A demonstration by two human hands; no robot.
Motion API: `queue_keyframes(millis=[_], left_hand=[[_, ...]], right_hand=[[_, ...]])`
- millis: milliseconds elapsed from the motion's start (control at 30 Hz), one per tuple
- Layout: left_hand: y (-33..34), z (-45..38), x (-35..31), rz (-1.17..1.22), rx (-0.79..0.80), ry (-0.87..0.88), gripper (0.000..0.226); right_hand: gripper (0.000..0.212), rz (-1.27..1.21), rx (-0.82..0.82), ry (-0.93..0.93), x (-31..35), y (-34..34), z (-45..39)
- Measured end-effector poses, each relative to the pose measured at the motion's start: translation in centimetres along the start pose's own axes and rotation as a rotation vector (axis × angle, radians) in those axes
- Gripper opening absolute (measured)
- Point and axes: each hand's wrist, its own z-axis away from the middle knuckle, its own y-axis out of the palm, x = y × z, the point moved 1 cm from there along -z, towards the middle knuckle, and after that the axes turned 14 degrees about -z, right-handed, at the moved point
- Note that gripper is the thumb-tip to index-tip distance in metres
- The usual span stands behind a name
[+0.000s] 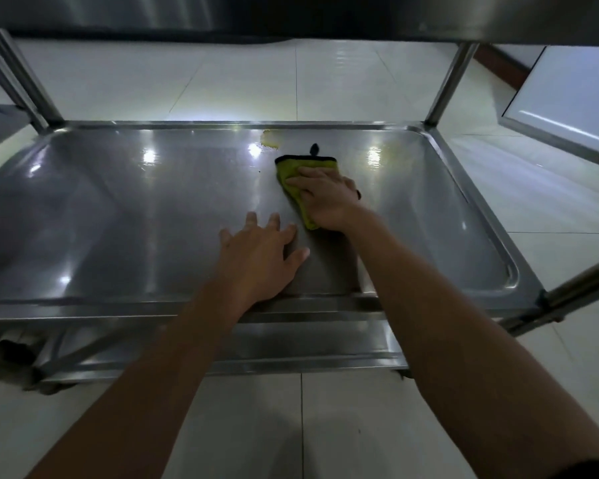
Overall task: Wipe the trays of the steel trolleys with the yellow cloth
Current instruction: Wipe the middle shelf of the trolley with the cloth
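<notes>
A steel trolley's middle tray (118, 216) fills the view, shiny and shallow with a raised rim. The yellow cloth (293, 174), edged in black with a small black loop, lies folded on the tray right of centre. My right hand (325, 198) presses down on it with fingers spread flat over the fabric. My left hand (260, 257) rests palm down on the bare tray near its front edge, fingers spread, holding nothing. A yellowish stain (271, 139) sits by the tray's far rim, just beyond the cloth.
The underside of the upper tray (291, 12) hangs across the top of the view. Steel posts stand at the far left (32, 84) and far right (446, 84) corners. A lower tray (291, 344) shows below. White floor tiles surround the trolley; another steel-framed unit (567, 98) stands at right.
</notes>
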Motion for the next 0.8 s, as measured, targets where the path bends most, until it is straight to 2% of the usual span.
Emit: queue_keyframes(millis=[133, 400, 700, 800], left_hand=[[0.6, 0.2, 0.3, -0.024, -0.017, -0.011, 0.067], [0.5, 0.3, 0.1, -0.034, -0.020, -0.007, 0.074], [0.2, 0.0, -0.2, -0.067, -0.019, -0.002, 0.066], [0.3, -0.2, -0.3, -0.049, -0.033, -0.001, 0.065]], right_hand=[[0.043, -0.005, 0.007, -0.025, 0.5, 0.5, -0.1], [0.046, -0.039, -0.017, 0.059, -0.5, -1.1, 1.6], [0.045, -0.003, -0.216, 0.366, -10.5, -9.1, 9.3], [0.048, 0.061, -0.245, 0.417, -12.6, -10.6, 12.7]])
